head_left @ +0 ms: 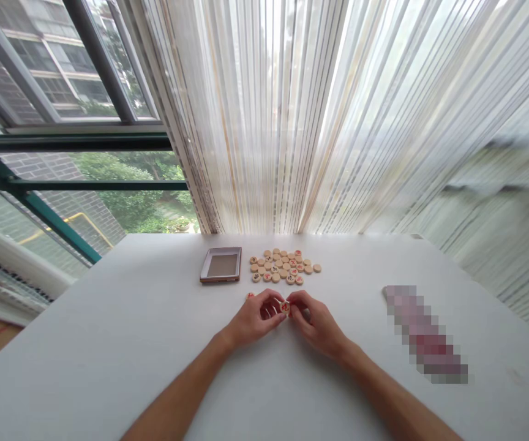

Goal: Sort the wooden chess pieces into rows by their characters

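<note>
Above the white table's middle, a round wooden Chinese chess piece with a red character faces me. My left hand pinches it from the left between thumb and fingertips. From the other side, my right hand has its closed fingertips against the piece's edge. A bit of red shows beneath the right fingertips, too small to make out. Another red-marked piece lies just behind my left hand, partly covered by it. Farther back spreads a loose group of Chinese chess pieces, some face up with red or black characters, others blank side up.
A shallow square box with a brown bottom stands left of the loose pieces. On the right of the white table lies a long, blurred-out object. A string curtain hangs along the back edge, beside a window.
</note>
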`<state>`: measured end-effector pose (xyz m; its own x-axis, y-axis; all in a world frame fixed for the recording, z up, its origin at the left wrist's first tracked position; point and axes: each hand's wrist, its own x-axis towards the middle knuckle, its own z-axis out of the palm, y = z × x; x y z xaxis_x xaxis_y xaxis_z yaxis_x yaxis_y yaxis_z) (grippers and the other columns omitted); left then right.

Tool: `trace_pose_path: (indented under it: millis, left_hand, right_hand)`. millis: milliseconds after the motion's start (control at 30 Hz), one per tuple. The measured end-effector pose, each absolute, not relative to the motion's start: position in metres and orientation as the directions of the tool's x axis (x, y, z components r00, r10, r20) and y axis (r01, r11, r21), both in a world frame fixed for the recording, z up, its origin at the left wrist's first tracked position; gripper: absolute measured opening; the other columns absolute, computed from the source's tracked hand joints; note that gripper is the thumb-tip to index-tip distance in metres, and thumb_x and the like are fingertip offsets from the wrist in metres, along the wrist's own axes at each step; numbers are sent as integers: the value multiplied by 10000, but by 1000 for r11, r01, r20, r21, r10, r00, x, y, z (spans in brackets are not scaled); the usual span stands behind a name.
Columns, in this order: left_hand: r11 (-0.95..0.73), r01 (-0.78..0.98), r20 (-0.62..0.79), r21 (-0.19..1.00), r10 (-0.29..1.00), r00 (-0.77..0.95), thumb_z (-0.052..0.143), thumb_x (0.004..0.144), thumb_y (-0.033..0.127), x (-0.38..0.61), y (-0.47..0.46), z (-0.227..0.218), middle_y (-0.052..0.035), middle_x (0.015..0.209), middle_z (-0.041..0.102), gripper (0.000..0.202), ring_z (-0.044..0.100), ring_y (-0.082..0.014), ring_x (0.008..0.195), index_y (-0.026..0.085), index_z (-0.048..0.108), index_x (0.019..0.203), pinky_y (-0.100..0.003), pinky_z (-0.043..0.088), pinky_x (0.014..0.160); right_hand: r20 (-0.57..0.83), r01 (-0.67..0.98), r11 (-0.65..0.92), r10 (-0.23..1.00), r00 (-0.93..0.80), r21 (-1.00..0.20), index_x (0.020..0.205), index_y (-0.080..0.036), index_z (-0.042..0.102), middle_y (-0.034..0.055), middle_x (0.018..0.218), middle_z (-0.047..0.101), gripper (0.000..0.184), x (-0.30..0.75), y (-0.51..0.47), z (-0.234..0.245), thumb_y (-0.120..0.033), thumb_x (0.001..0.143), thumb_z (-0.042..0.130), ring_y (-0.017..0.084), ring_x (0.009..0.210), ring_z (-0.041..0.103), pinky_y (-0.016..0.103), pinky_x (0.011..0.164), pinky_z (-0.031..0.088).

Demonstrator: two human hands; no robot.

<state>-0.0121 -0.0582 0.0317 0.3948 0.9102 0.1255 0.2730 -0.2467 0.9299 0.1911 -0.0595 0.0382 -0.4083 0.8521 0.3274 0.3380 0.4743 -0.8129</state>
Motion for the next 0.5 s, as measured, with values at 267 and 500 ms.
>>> trace_pose_path:
  millis: [267, 500]
  left_hand:
    - [-233, 248, 124, 940, 913, 389, 667, 867, 416, -12, -58, 32, -14, 806, 668, 337, 589, -115, 654, 176, 575, 1086, -233, 489, 607]
    - [-246, 228, 134, 942, 900, 416, 641, 895, 376, -12, -59, 33, -27, 837, 692, 303, 613, -118, 659, 181, 560, 1111, -242, 499, 620]
  right_hand:
    - [350, 300, 494, 836, -423, -816, 1014, -215, 582, 28, 905, 672, 105, 191, -60, 41, -208, 926, 524, 158, 795, 636, 292, 765, 521]
    - [345, 300, 491, 836, -428, -818, 1018, -215, 577, 30, 903, 662, 96, 191, -60, 42, -226, 937, 526, 159, 791, 627, 295, 758, 519]
